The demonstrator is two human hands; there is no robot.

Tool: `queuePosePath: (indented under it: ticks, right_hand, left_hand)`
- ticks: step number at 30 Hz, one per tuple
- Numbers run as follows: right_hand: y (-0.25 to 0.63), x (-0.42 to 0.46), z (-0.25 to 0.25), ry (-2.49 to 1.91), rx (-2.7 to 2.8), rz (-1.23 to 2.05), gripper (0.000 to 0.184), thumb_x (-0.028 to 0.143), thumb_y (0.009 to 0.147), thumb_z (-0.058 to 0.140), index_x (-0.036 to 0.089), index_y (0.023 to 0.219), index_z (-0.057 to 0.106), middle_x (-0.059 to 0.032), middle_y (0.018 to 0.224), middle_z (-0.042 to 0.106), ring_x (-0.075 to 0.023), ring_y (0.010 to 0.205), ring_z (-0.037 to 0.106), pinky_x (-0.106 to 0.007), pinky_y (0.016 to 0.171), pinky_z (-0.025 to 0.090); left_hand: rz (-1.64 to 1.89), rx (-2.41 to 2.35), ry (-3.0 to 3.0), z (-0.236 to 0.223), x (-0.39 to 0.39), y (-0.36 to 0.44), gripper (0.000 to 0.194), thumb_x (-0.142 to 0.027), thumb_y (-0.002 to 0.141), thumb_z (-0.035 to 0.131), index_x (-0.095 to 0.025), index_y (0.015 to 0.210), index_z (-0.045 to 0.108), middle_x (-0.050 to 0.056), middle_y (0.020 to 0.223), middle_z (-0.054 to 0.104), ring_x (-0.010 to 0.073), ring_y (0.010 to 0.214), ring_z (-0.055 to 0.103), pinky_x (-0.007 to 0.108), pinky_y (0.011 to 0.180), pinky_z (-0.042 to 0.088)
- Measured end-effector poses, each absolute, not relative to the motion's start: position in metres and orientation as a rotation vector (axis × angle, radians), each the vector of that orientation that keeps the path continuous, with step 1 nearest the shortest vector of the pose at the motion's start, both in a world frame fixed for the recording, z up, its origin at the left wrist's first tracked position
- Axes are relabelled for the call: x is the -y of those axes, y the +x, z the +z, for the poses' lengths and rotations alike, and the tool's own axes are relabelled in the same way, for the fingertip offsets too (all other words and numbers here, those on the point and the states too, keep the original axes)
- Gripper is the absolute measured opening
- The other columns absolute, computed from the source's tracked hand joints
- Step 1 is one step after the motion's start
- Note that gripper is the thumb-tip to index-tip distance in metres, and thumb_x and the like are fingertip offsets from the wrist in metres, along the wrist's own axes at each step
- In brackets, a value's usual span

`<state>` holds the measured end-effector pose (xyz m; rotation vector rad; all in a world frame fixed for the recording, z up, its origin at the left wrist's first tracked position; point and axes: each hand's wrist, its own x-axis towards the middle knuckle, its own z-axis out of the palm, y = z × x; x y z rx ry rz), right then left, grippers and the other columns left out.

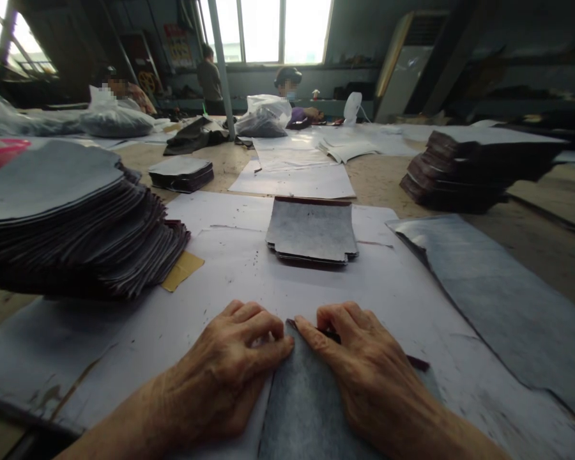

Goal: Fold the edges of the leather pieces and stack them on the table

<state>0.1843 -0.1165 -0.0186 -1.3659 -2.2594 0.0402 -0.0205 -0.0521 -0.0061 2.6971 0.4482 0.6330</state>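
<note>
A grey felt-backed cut piece [303,399] lies flat on the white paper-covered table [230,268] right in front of me. My left hand [230,377] rests on its left edge with fingers curled and the thumb pinching the top corner. My right hand [359,364] presses on its top right edge, fingers bent, thumb pointing at the same corner. The two thumbs almost touch. A small stack of the same grey pieces [311,231] sits a little farther away at the centre.
A tall fanned pile of grey pieces [71,223] stands at the left. A long grey sheet [503,306] lies at the right, with a dark stack [479,167] beyond it. Another small stack [182,172], white sheets [294,179], and people working at the far tables.
</note>
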Motion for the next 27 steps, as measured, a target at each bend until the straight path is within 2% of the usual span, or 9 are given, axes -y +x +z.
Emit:
queuePosePath:
  ticks: [10, 16, 21, 24, 27]
  right_hand:
    - [0.181, 0.118, -0.016, -1.429, 2.267, 0.059, 0.053, -0.001, 0.075, 0.033, 0.022, 0.120, 0.051, -0.0085, 0.094, 0.046, -0.0224, 0.087, 0.042, -0.038, 0.071, 0.036]
    - [0.177, 0.118, -0.015, -1.447, 2.314, -0.066, 0.058, -0.002, 0.069, 0.033, 0.019, 0.118, 0.054, -0.0095, 0.090, 0.049, -0.0244, 0.080, 0.043, -0.039, 0.064, 0.037]
    - [0.187, 0.118, -0.010, -1.356, 2.085, 0.099, 0.044, 0.001, 0.081, 0.033, 0.012, 0.119, 0.053, -0.0098, 0.096, 0.048, -0.0206, 0.087, 0.046, -0.036, 0.072, 0.042]
    - [0.196, 0.119, -0.007, -1.335, 1.938, 0.001, 0.037, 0.002, 0.085, 0.033, 0.012, 0.109, 0.059, -0.0086, 0.098, 0.049, -0.0189, 0.088, 0.046, -0.033, 0.074, 0.041]
    - [0.195, 0.121, -0.007, -1.304, 2.031, -0.092, 0.035, 0.003, 0.085, 0.034, 0.013, 0.103, 0.062, -0.0076, 0.091, 0.052, -0.0204, 0.083, 0.045, -0.035, 0.070, 0.039]
  left_hand:
    - [0.650, -0.450, 2.707, -0.008, 0.054, -0.021, 0.025, -0.005, 0.078, 0.040, -0.012, 0.096, 0.055, 0.008, 0.093, 0.052, 0.0186, 0.082, 0.045, 0.035, 0.071, 0.038]
    - [0.673, -0.454, 2.711, -0.007, 0.054, -0.020, 0.029, -0.006, 0.080, 0.039, -0.013, 0.103, 0.056, 0.008, 0.092, 0.053, 0.0187, 0.081, 0.045, 0.035, 0.071, 0.039]
    - [0.647, -0.475, 2.706, -0.008, 0.054, -0.020, 0.031, -0.006, 0.081, 0.040, -0.016, 0.104, 0.057, 0.007, 0.095, 0.053, 0.0180, 0.082, 0.046, 0.034, 0.073, 0.039]
    - [0.654, -0.485, 2.704, -0.008, 0.053, -0.022, 0.028, -0.007, 0.083, 0.040, -0.017, 0.103, 0.057, 0.006, 0.095, 0.053, 0.0176, 0.082, 0.047, 0.034, 0.073, 0.039]
    - [0.643, -0.488, 2.705, -0.008, 0.052, -0.023, 0.026, -0.009, 0.084, 0.041, -0.018, 0.103, 0.057, 0.006, 0.094, 0.052, 0.0175, 0.082, 0.047, 0.035, 0.073, 0.040]
